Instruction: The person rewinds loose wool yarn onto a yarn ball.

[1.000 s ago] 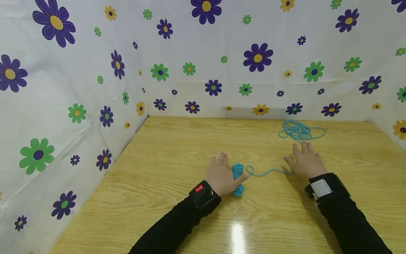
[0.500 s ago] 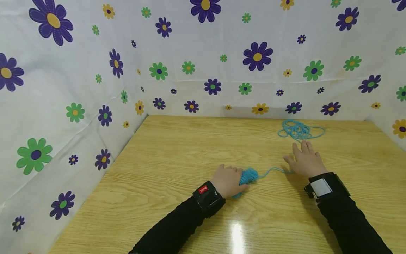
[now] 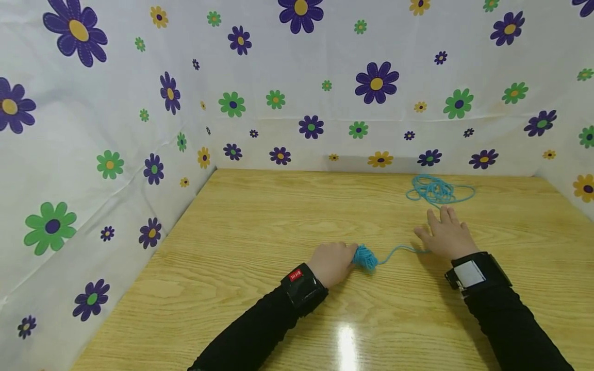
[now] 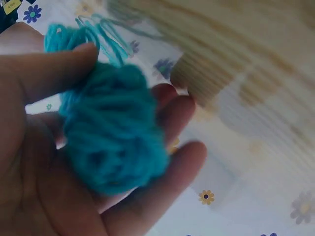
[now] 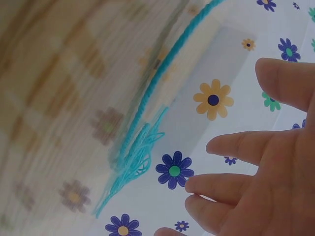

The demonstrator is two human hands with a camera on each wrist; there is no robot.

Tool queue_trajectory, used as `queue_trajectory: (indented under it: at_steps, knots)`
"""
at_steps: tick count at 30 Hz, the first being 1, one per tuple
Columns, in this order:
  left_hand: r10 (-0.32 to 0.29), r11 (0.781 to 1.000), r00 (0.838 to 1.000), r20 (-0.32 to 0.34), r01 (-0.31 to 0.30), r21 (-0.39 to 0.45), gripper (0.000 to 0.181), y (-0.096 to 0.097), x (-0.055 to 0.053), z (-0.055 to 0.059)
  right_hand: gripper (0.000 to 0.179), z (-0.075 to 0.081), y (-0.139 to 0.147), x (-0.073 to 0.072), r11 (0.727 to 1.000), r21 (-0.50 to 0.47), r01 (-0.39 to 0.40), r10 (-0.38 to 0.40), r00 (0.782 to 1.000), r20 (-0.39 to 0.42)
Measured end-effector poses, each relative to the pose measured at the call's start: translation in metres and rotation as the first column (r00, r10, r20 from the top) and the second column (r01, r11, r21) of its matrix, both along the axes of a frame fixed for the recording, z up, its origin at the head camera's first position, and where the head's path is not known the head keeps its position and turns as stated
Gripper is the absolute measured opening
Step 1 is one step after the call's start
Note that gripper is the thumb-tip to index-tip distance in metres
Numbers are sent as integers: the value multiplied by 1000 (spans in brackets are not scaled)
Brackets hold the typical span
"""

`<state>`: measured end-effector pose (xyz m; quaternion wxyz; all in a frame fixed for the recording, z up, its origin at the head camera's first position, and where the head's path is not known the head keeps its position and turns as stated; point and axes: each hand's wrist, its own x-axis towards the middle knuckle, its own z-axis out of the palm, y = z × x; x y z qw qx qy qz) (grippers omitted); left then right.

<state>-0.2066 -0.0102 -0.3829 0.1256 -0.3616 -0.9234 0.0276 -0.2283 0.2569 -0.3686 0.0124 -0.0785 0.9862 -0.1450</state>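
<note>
We've got the yellow wood-grain table; the right hand lies fingers spread, the left hand curls tight. Past the right hand we see a loose turquoise yarn tangle; the left hand grips a wound turquoise yarn bundle, a thin turquoise yarn strand trailing rightward.

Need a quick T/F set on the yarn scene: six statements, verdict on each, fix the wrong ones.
1. The left hand holds the yarn bundle. True.
2. A yarn strand runs from the bundle toward the right hand. True.
3. The right hand is clenched in a fist. False: its fingers are extended.
4. The loose yarn pile lies near the far edge of the table. True.
5. The bundle is red. False: it is blue.
6. The pile is nearer the person than the bundle. False: it is farther.
</note>
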Motion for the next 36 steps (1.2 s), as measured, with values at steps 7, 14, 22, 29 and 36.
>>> queue_trajectory:
  at_steps: [7,14,22,29,36]
  knots:
    - [16,1000,1000,-4,-16,20,33,-2,-3,3,63,-6,-6,-2,998,40,-40,42,997,-67]
    - [-13,998,999,38,11,68,39,-6,-1,11,54,-10,-36,1,972,-78,-219,208,969,-137]
    - [-120,962,990,68,99,256,46,-9,3,39,42,-11,-79,15,702,-574,-422,425,895,-138]
    - [-148,932,983,104,103,347,49,-12,6,50,38,-9,-104,23,490,-753,-439,446,868,-216]
    - [-88,920,979,183,10,391,54,-15,6,56,34,-8,-121,28,453,-816,-359,426,891,-156]
